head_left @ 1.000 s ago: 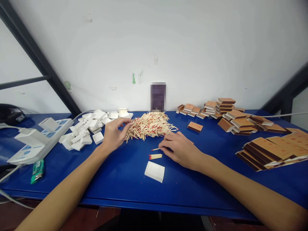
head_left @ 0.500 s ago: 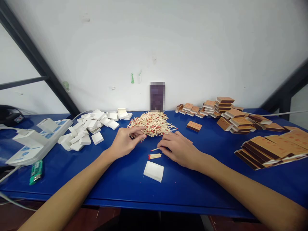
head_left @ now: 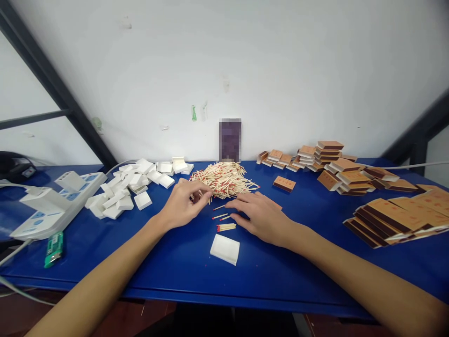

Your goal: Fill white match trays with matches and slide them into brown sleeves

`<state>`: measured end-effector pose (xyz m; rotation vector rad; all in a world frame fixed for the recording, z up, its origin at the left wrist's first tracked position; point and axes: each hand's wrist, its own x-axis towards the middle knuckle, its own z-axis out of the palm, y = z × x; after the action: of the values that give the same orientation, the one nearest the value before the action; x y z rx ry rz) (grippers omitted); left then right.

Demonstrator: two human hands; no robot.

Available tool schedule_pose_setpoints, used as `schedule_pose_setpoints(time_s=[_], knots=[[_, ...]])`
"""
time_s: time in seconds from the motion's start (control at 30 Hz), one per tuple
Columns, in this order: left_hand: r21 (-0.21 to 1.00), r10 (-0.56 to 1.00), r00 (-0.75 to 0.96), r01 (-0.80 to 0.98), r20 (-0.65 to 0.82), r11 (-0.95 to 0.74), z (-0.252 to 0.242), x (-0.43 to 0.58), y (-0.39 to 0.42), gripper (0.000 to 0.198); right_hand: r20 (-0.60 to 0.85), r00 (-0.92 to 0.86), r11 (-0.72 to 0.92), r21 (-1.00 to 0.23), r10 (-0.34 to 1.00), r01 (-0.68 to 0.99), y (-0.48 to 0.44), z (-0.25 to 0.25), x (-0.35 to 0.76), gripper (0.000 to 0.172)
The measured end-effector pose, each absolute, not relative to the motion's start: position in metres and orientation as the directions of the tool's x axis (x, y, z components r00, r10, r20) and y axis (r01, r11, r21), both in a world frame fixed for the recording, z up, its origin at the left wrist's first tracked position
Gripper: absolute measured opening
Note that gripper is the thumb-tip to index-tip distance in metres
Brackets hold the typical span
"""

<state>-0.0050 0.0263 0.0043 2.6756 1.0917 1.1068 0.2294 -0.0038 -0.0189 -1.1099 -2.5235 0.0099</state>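
A heap of red-tipped matches [head_left: 226,180] lies at the middle of the blue table. At its left front edge is my left hand [head_left: 185,201], thumb and forefinger brought together; whatever is between them is too small to make out. My right hand [head_left: 261,217] hovers low to the right, its thumb and forefinger apart and no match visibly held. By those fingertips lie several loose matches [head_left: 220,216], spaced apart. Just below them is a small, neat row of matches [head_left: 226,227], heads to the left. A white matchbox tray [head_left: 225,249] rests nearest me.
White matchbox trays [head_left: 128,185] are piled at left, beside a power strip [head_left: 58,210] and a green packet [head_left: 54,249]. Orange matchbox sleeves [head_left: 345,171] stand at right, with flattened ones [head_left: 389,215] in front. One sleeve [head_left: 284,183] lies alone; another is partly behind my right hand.
More single matches now lie by my right fingertips, above the neat row. My right thumb and forefinger have spread apart. My left thumb and forefinger have drawn closer at the heap.
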Motion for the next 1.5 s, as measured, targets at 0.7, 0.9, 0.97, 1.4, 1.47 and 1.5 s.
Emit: schedule_pose_setpoints(time_s=[0.7,0.9,0.97,1.4,1.47,1.5], knots=[[0.161,0.773,0.446,0.812,0.452,-0.562,0.007,-0.047,0.057,0.033,0.286,-0.668,0.724,-0.187,0.687,0.664,0.009,-0.015,0.225,0.017],[0.210,0.782,0.457,0.790,0.423,-0.576,0.010,-0.045,0.054,0.035,0.302,-0.697,0.756,-0.167,0.651,0.634,0.008,-0.019,0.225,0.024],[0.267,0.788,0.432,0.774,0.439,-0.573,0.015,-0.044,0.051,0.035,0.316,-0.691,0.756,-0.176,0.650,0.630,0.008,-0.019,0.225,0.026],[0.553,0.828,0.326,0.625,0.457,-0.551,0.025,-0.057,0.045,0.032,0.338,-0.724,0.797,-0.190,0.601,0.573,0.012,-0.019,0.223,0.019],[0.455,0.836,0.382,0.709,0.394,-0.539,0.026,-0.061,0.048,0.025,0.340,-0.710,0.785,-0.205,0.617,0.585,0.010,-0.017,0.224,0.019],[0.391,0.837,0.415,0.747,0.357,-0.538,0.026,-0.064,0.049,0.022,0.336,-0.705,0.779,-0.216,0.625,0.588,0.009,-0.016,0.224,0.018]])
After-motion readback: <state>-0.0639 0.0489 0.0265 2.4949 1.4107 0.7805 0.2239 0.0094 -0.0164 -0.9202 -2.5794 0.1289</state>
